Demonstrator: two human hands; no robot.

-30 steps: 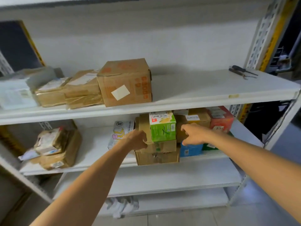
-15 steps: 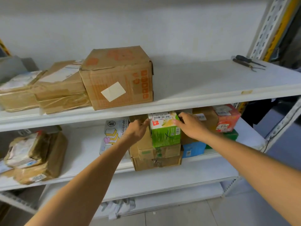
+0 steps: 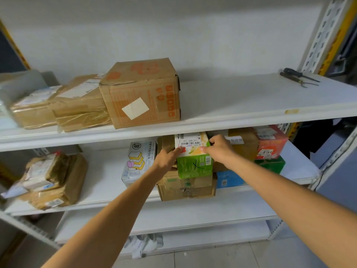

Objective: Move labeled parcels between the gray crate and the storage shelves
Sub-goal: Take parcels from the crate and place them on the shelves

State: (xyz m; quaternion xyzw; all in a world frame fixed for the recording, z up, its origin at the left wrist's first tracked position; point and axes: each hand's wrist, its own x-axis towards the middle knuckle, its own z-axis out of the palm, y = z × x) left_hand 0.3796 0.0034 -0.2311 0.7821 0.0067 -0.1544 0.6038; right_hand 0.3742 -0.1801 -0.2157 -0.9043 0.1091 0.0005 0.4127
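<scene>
A green box (image 3: 195, 165) with a white barcode label on top sits on stacked brown cartons (image 3: 186, 187) on the middle shelf (image 3: 104, 182). My left hand (image 3: 167, 158) grips its upper left edge, fingers curled onto the top. On the upper right corner my right hand (image 3: 219, 148) holds it, fingers over the label. The box leans slightly toward me. The gray crate is not in view.
A white printed box (image 3: 138, 161) stands left of the stack. A red box (image 3: 270, 144), green box (image 3: 270, 164), blue box (image 3: 229, 178) and brown carton (image 3: 241, 144) sit to its right. The top shelf holds a large carton (image 3: 142, 93), flatter parcels (image 3: 79, 105) and tools (image 3: 298, 77).
Both hands moved from the stack's sides up onto the green box's top corners and took hold of it. The view came closer to the shelves.
</scene>
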